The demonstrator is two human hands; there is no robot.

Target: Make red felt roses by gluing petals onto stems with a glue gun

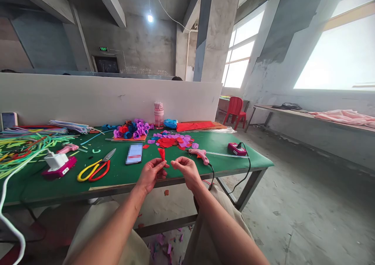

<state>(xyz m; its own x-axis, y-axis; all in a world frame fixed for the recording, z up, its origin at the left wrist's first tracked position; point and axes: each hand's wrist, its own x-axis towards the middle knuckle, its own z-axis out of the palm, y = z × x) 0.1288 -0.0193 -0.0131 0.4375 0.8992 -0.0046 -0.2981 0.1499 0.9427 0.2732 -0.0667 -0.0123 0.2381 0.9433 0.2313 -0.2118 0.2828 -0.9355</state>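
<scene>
Over the table's front edge, my left hand pinches a small red rolled paper petal that points upward. My right hand is just to its right, thumb and fingertips pressed together; anything between them is too small to make out. Behind both hands lies a heap of red and purple paper petals. To the right of them a pink glue gun rests on the table. A phone and scissors with yellow and red handles lie to the left.
The green table also bears rolled paper flowers, a pink bottle, red sheets and coloured strips. Power sockets with cords stand at either side. A white partition rises behind.
</scene>
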